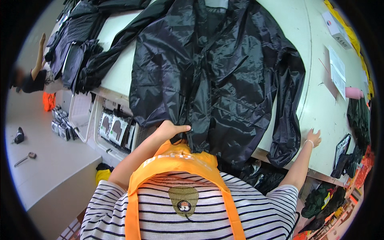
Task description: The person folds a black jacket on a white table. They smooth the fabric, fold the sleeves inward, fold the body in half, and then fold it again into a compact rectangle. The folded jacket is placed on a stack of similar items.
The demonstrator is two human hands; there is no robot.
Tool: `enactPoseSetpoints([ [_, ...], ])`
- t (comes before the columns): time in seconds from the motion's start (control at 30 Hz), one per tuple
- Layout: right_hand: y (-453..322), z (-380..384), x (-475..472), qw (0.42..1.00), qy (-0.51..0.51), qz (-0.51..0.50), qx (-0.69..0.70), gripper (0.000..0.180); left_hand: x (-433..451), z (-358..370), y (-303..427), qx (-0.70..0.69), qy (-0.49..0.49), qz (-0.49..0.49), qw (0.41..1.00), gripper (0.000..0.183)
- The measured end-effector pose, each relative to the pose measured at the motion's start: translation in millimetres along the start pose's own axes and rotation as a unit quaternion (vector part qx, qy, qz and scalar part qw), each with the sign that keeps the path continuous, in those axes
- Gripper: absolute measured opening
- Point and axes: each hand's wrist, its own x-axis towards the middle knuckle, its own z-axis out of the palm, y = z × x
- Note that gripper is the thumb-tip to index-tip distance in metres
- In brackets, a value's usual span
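A shiny black jacket (237, 78) lies spread over the pale tabletop (315, 99), its lower hem hanging past the near edge. My left hand (171, 129) pinches the jacket's front edge near the hem, with the thumb on top and the other fingers hidden under the fabric. Off to the right of the jacket's sleeve (286, 120), my right hand (313, 138) is over the table with its fingers apart. It holds nothing, and I cannot tell whether it touches the surface.
Folded dark garments (72, 51) pile up at the far left. A white basket (96, 132) below the table edge holds packaged garments (115, 127). To the right are a carton (336, 30), a paper sheet (337, 72), and a pink bottle (354, 93). Another person's arm (39, 58) shows at far left.
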Motion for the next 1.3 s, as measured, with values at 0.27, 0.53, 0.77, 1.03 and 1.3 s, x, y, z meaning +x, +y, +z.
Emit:
enactPoseSetpoints([
  [0.27,-186.4,-262.6,-256.5,0.583,-0.602,-0.202,0.506,0.026,-2.1,-7.1,9.3,-0.027,-0.069,0.019,0.997,0.044],
  [0.53,-197.5,-301.3,-313.8,0.672,-0.465,-0.095,0.569,0.019,2.9,-61.7,-9.2,-0.162,-0.046,0.204,0.965,0.023],
  [0.77,-198.5,-415.0,-289.5,0.721,-0.299,-0.118,0.614,0.035,-37.8,-197.5,6.2,-0.143,0.25,0.42,0.861,0.02],
  [1.03,-234.7,-332.7,-443.8,0.479,-0.559,0.085,0.672,0.018,35.0,-57.4,-54.2,-0.133,-0.082,0.072,0.985,0.039],
  [1.3,-210.4,-289.3,-448.8,0.715,-0.353,0.053,0.6,0.014,47.5,-42.3,-53.9,-0.269,-0.186,0.061,0.943,0.023],
])
